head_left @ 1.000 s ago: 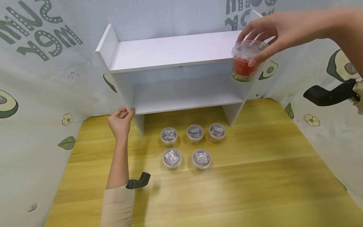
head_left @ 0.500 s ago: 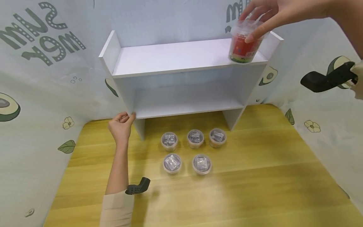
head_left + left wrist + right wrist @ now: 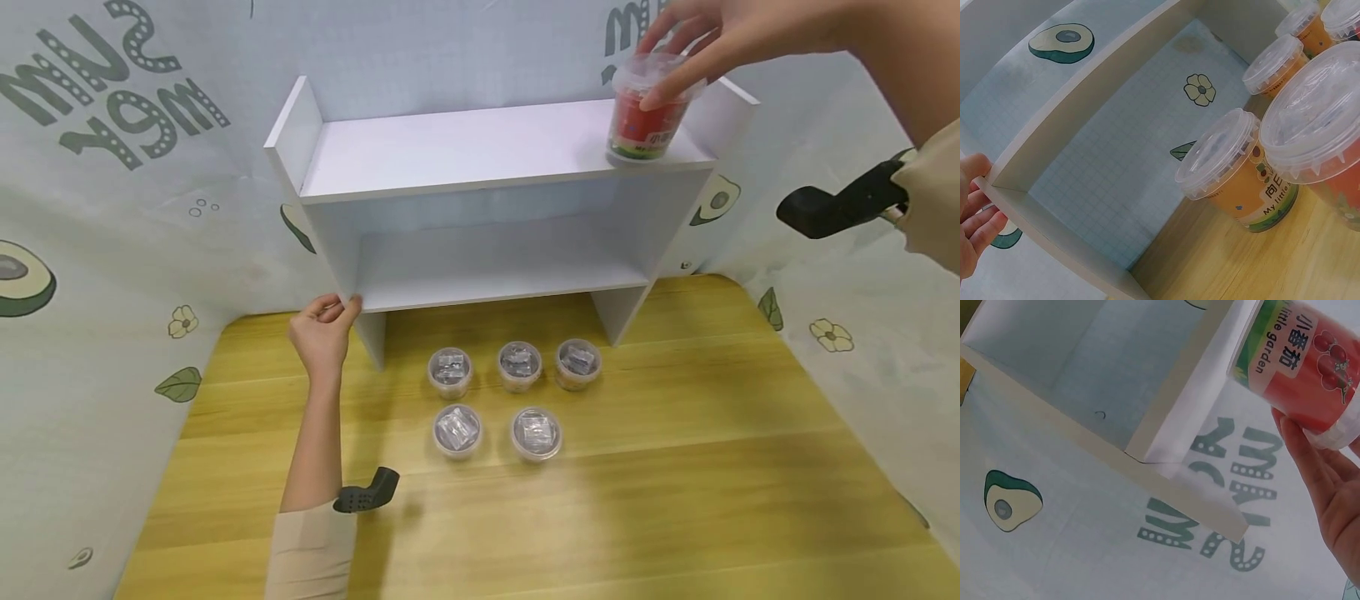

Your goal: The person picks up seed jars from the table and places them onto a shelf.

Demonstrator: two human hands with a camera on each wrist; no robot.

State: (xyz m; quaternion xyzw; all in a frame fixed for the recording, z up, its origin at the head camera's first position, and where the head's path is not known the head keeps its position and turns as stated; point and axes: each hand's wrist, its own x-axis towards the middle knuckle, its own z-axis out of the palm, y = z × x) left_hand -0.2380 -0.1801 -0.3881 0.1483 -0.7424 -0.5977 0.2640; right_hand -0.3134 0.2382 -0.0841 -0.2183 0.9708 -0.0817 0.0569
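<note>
My right hand (image 3: 720,42) holds a clear plastic cup (image 3: 645,125) with a red label by its lidded rim. The cup is over the right end of the white shelf's (image 3: 465,150) top board, its base close to the board's front edge. In the right wrist view, tomatoes and the words "little garden" show on the cup's label (image 3: 1310,356). At the left side panel, my left hand (image 3: 322,329) pinches the shelf's front edge where the lower board meets it. The left wrist view shows the thumb and fingers (image 3: 985,228) around that edge.
Several lidded cups stand on the wooden table (image 3: 675,500) before and beneath the shelf, among them an orange-labelled cup (image 3: 1247,181) and a red-labelled cup (image 3: 1329,144). A patterned white sheet (image 3: 112,250) hangs behind and at both sides.
The right hand has raised the cup from in front of the top board's edge to above it, then moved it slightly inward. The left hand keeps its grip on the shelf. The head view has shifted slightly.
</note>
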